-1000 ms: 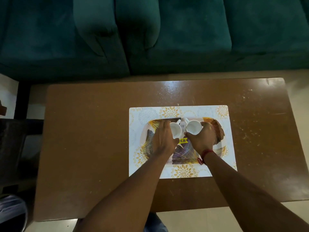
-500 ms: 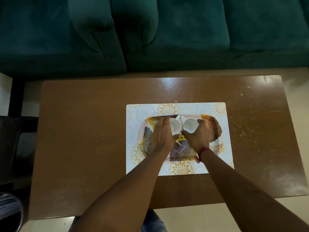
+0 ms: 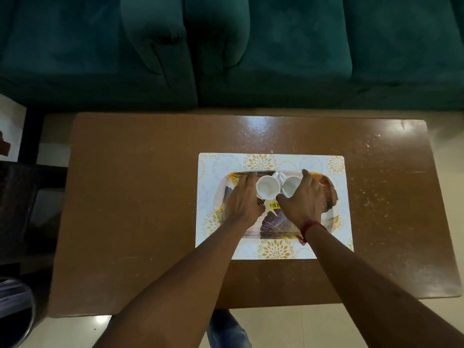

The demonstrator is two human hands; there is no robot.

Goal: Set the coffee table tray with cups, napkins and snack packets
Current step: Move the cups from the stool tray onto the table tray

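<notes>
Two white cups stood side by side near the far edge of the patterned tray, mid-tabletop. The left hand curled its grip around the left cup; the right hand clasped the right cup.
</notes>
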